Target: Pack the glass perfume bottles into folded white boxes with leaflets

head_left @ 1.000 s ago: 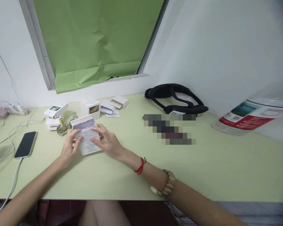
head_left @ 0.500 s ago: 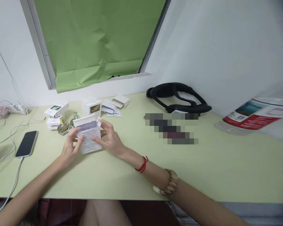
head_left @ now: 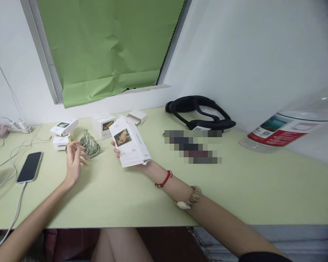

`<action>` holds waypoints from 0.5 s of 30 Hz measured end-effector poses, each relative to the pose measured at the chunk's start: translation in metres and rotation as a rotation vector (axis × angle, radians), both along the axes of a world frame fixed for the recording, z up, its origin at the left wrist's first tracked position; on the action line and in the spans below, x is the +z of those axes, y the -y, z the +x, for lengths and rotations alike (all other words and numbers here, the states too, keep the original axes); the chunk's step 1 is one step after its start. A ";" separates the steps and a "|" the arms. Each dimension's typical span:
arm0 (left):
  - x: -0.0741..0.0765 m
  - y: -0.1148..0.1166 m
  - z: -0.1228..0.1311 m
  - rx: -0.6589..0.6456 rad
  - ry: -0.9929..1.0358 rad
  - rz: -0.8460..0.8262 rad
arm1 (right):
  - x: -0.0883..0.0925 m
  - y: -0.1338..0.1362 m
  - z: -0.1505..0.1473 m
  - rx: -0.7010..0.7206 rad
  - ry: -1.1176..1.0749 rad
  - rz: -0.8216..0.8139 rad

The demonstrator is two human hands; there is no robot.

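My right hand (head_left: 116, 150) grips a white cardboard box (head_left: 129, 143) from behind; its fingertips curl round the left edge. The box is tilted, its face with a picture of yellow flowers turned to me, and loose flaps stick out at its lower end. My left hand (head_left: 74, 165) is off the box, fingers bent but apart, beside several small glass perfume bottles (head_left: 92, 148) with green-gold caps. It partly covers the leftmost bottle, whose gold cap (head_left: 70, 139) shows; I see nothing held in it.
Behind the bottles stand another flower-picture box (head_left: 104, 127) and stacked white boxes (head_left: 64, 127). An open white carton (head_left: 137, 116) lies farther back. A phone (head_left: 30, 167) with cables is at left; a black headset (head_left: 202, 112) and a large plastic bottle (head_left: 287, 129) are at right.
The left hand has let go of the box and moved left to the bottles. The right hand has turned the box from its printed-text side to its flower side, moving it right.
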State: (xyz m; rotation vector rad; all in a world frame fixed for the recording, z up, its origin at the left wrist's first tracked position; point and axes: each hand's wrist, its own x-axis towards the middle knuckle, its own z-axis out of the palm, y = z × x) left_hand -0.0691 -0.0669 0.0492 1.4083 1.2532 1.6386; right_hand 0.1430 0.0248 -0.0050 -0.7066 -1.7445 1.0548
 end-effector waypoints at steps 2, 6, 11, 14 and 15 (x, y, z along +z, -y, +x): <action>0.002 0.000 0.000 0.006 0.007 -0.003 | 0.001 0.003 0.001 0.168 -0.084 -0.179; 0.002 -0.001 0.000 0.003 0.004 -0.002 | 0.011 0.008 -0.003 0.228 -0.219 -0.373; 0.002 0.000 0.001 -0.015 -0.015 0.002 | 0.025 0.004 -0.006 -0.123 -0.538 -0.445; 0.001 0.001 0.001 -0.020 -0.026 0.003 | 0.022 -0.001 -0.002 -0.278 -0.608 -0.365; 0.001 0.001 0.001 -0.022 -0.030 0.002 | 0.019 -0.003 0.000 -0.298 -0.571 -0.333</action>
